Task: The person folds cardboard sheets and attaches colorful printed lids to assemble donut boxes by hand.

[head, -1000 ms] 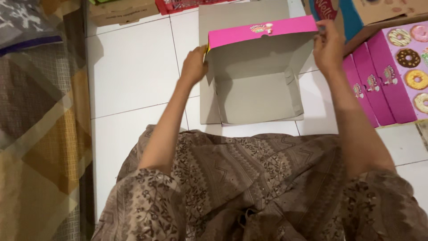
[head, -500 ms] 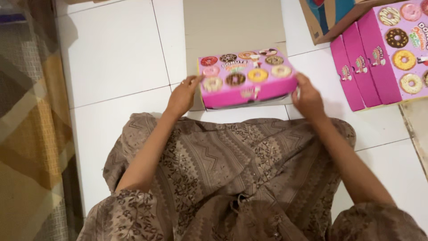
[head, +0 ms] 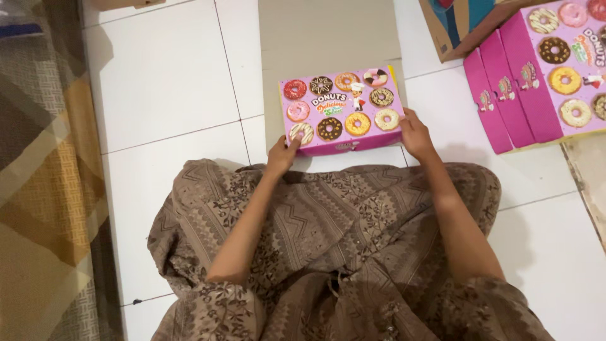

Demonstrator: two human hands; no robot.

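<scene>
A closed pink box [head: 341,107] printed with doughnut pictures lies flat on a grey cardboard sheet [head: 328,35] on the white tiled floor. My left hand [head: 282,153] presses on the box's near left corner, fingers on the lid edge. My right hand [head: 415,133] grips the near right corner of the same box. Both forearms reach out over my lap, which is covered by brown patterned cloth [head: 328,221].
A stack of several identical pink doughnut boxes [head: 536,76] stands at the right, with a brown and blue carton [head: 454,25] behind it. A chequered yellow and grey blanket [head: 38,189] lies along the left edge. White floor tiles [head: 164,82] surround the work spot.
The box's lid was open and upright a second ago; it came down and the box is closed. Both hands slid from the lid's far corners to the near corners.
</scene>
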